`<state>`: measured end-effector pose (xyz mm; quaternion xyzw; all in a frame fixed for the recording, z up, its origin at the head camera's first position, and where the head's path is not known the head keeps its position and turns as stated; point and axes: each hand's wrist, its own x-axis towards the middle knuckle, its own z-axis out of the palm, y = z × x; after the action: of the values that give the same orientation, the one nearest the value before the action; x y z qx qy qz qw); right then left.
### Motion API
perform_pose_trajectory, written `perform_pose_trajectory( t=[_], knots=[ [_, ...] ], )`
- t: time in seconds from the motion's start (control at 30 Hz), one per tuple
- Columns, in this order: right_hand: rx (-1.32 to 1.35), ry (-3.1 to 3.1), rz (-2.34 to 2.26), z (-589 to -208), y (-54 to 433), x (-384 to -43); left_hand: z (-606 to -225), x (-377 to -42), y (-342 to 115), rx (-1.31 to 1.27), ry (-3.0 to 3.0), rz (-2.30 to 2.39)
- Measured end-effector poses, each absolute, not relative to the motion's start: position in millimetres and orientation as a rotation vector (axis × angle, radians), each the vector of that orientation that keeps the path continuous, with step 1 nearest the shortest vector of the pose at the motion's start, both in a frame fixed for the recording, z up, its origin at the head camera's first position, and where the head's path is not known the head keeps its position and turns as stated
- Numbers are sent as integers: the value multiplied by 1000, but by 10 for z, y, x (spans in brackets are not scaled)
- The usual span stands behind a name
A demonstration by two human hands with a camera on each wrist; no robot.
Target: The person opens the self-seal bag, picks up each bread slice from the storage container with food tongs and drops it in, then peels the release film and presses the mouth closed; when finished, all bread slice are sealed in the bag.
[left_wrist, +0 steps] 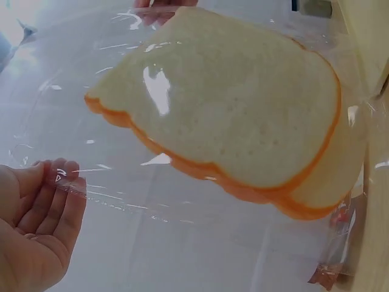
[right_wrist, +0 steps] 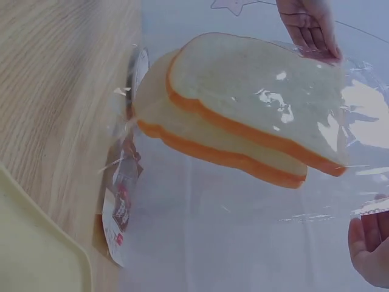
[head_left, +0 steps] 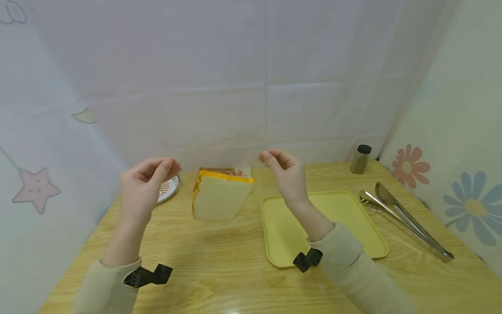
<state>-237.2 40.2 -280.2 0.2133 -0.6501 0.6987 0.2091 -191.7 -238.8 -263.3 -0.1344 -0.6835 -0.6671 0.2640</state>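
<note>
Two slices of white bread (head_left: pixel 221 198) with orange crust stand overlapping inside a clear plastic bag (left_wrist: pixel 124 182), above the table. My left hand (head_left: pixel 143 187) pinches one upper corner of the bag between thumb and fingers. On the other side, my right hand (head_left: pixel 288 174) pinches the opposite corner, and the film stretches between the two. Both wrist views show the bread slices (right_wrist: pixel 255 91) hanging below the hands, tilted in the bag. A brown and white printed part (right_wrist: pixel 118 213) lies at the bag's lower end by the tabletop.
A yellow tray (head_left: pixel 345 213) lies on the wooden table (head_left: pixel 196 270) at the right, under my right forearm. Metal tongs (head_left: pixel 386 195) rest beyond it. A black-lidded jar (head_left: pixel 360 161) stands at the back right. Partly behind my left hand is a patterned plate (head_left: pixel 169 189).
</note>
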Motion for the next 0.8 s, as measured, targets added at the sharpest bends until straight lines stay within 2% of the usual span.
perform_pose_trajectory(
  t=[0.4, 0.63, 0.8],
  knots=[
    [537, -1913, 2108, -3059, 361, -2242, -3042, -1788, -2531, -273, -1856, -1956],
    [458, -1823, 2269, -3159, 349, -2165, -3061, -1706, -2487, -171, -1932, -1926],
    [387, -1766, 2325, -3194, 354, -2126, -3058, -1689, -2480, -207, -1970, -1917]
  ],
)
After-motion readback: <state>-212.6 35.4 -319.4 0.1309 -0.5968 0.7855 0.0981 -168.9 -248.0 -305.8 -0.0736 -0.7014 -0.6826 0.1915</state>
